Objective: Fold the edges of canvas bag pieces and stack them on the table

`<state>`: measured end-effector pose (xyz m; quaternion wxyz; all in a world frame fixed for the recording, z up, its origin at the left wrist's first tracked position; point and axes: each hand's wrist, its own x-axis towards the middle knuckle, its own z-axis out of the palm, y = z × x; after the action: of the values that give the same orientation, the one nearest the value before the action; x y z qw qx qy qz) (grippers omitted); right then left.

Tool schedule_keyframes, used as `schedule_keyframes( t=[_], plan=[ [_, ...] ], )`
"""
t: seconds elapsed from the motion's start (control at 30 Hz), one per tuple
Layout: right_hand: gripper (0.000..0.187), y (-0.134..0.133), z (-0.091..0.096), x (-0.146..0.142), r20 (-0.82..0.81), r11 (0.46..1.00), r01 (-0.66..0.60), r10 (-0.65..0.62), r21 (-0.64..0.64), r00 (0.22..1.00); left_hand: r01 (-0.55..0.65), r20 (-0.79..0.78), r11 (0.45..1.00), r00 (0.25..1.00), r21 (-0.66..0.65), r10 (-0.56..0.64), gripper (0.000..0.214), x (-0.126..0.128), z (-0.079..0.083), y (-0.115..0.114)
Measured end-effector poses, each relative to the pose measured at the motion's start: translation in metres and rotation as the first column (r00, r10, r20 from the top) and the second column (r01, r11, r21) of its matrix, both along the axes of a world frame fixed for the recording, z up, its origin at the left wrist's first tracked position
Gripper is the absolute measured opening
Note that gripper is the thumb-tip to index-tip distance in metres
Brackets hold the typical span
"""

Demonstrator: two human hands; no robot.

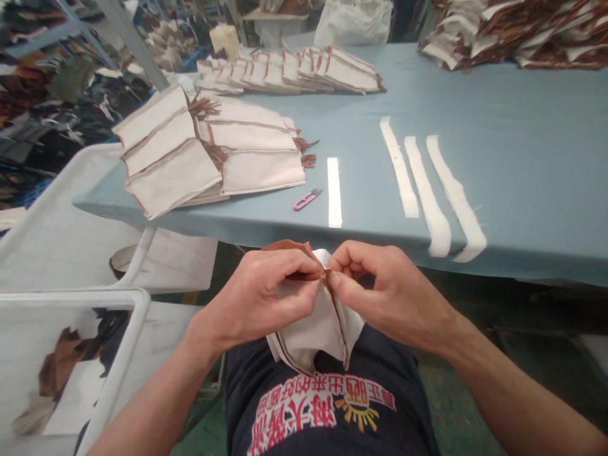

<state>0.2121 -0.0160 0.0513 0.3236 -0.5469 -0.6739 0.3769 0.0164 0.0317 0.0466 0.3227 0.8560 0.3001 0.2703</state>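
Observation:
Between my hands, in front of my shirt, hangs a cream fabric pouch [304, 329] with brown edges and a brown inner side showing at its top. My left hand [270, 294] pinches the upper edge between thumb and forefinger. Right against it, my right hand [375, 282] pinches the same edge, and the fingertips nearly touch at a seam. A bit of white shows behind the pinch; I cannot tell what it is. Beyond, on the table, lie pink-handled thread snips [308, 199] and a short white strip [334, 193].
Longer white strips [399, 168] lie right of centre on the blue-green table [536, 164]. Stacked cream pouches [261, 168] with brown tassels cover its left end, with another row [294, 69] behind. A brown-and-cream pile [517, 31] sits far right. White bins [142, 304] stand at left.

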Motion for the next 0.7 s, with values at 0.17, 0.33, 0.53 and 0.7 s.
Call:
schedule_keyframes(
  t=[0.17, 0.33, 0.53, 0.7],
  plan=[
    [0.011, -0.001, -0.007, -0.005, 0.061, 0.987, 0.02, -0.03, 0.158, 0.998, 0.031, 0.014, 0.999, 0.999, -0.045, -0.031, 0.017, -0.001, 0.006, 0.002],
    [0.016, -0.002, -0.011, -0.009, -0.009, 0.981, 0.008, -0.006, 0.196, 1.0, -0.063, 0.071, 0.967, 0.994, -0.245, 0.083, 0.02, 0.003, 0.004, -0.005],
    [0.017, -0.002, -0.011, -0.008, -0.097, 0.988, -0.046, 0.061, 0.148, 0.993, -0.026, 0.117, 0.956, 0.991, -0.292, 0.063, 0.021, 0.0, 0.004, -0.011],
    [0.024, -0.002, -0.007, -0.009, -0.187, 0.997, -0.081, 0.083, 0.02, 0.979, -0.014, 0.142, 0.962, 0.988, -0.272, 0.055, 0.015, -0.001, 0.006, -0.014]
  ],
)
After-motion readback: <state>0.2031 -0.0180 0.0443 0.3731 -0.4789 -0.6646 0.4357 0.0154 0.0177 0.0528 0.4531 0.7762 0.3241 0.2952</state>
